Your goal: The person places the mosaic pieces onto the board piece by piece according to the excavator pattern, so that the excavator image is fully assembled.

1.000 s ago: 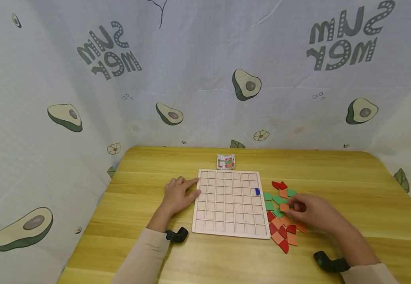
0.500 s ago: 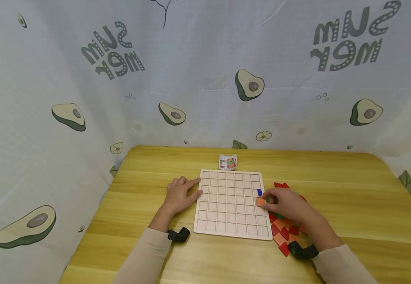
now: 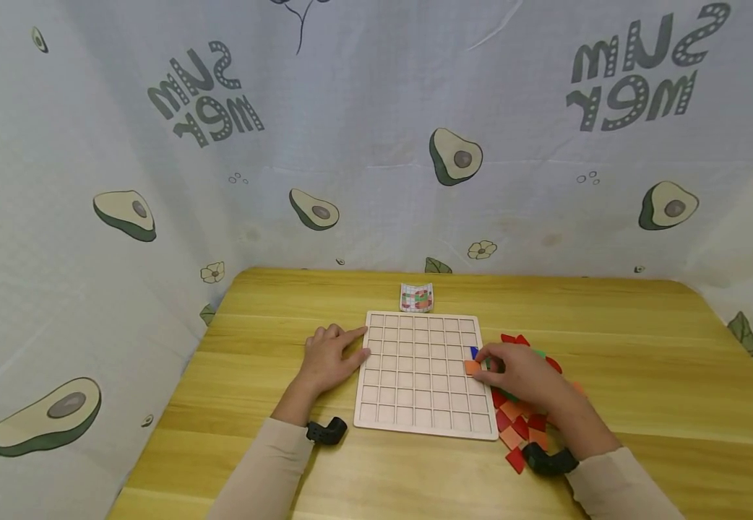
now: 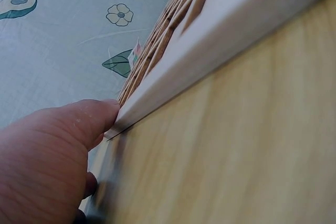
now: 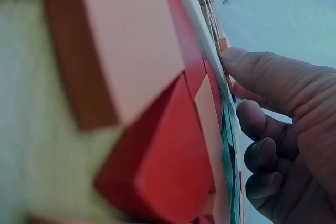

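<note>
A pale wooden grid board (image 3: 420, 372) lies flat on the table. My left hand (image 3: 326, 361) rests at its left edge, with index finger and thumb extended against the rim; in the left wrist view the thumb (image 4: 79, 119) touches the board's side. At the board's right side my right hand (image 3: 521, 372) pinches an orange square tile (image 3: 471, 367) over a cell near the right edge. Just behind that tile a blue piece (image 3: 474, 352) lies in a cell, partly covered by the fingers. In the right wrist view the orange tile (image 5: 224, 44) shows beyond the thumb.
Red, orange and green tiles, among them a red quarter-round piece (image 5: 173, 161), lie loose right of the board, partly under my right hand. A small card (image 3: 417, 297) with a coloured grid pattern stands behind the board. A printed cloth (image 3: 376, 180) hangs behind the table (image 3: 610, 347).
My right hand has carried the orange tile left from the pile onto the board's right side, then shifted it slightly further left. The left hand has stayed at the board's edge.
</note>
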Motion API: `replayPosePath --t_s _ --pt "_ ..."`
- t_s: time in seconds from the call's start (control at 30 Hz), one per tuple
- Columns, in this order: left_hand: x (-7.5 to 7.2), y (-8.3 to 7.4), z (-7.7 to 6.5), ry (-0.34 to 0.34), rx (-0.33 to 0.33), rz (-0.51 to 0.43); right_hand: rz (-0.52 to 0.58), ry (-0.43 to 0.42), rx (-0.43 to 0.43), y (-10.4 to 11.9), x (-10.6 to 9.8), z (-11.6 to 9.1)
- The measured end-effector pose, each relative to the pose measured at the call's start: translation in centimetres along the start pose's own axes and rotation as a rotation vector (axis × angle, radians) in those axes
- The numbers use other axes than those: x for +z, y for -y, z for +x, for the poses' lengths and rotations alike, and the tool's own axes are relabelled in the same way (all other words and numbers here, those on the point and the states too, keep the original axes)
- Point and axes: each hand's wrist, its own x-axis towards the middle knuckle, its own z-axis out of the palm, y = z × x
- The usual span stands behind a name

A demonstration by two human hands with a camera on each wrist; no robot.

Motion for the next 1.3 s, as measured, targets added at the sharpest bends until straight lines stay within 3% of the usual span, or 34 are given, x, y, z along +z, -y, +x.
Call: replayPosePath --t_s 0.13,0.37,0.6,1.03,1.3 --pt "0.1 0.1 0.0 0.001 0.002 0.009 0.026 -0.007 0.012 -0.4 -0.3 -0.2" --pt "0.0 0.1 0.1 0.002 0.006 0.006 0.009 -0.123 0.072 -2.9 -2.0 0.2" --pt "0.1 0.2 0.0 -0.011 0.025 0.0 -0.013 -0.076 0.163 -4.8 -2.9 1.0" --pt "0.0 0.2 0.0 0.005 0.017 0.004 -0.065 -0.094 0.241 -4.5 -3.0 1.6" --pt "0.1 0.2 0.0 -0.004 0.021 0.012 -0.049 -0.115 0.205 -4.4 -3.0 1.5"
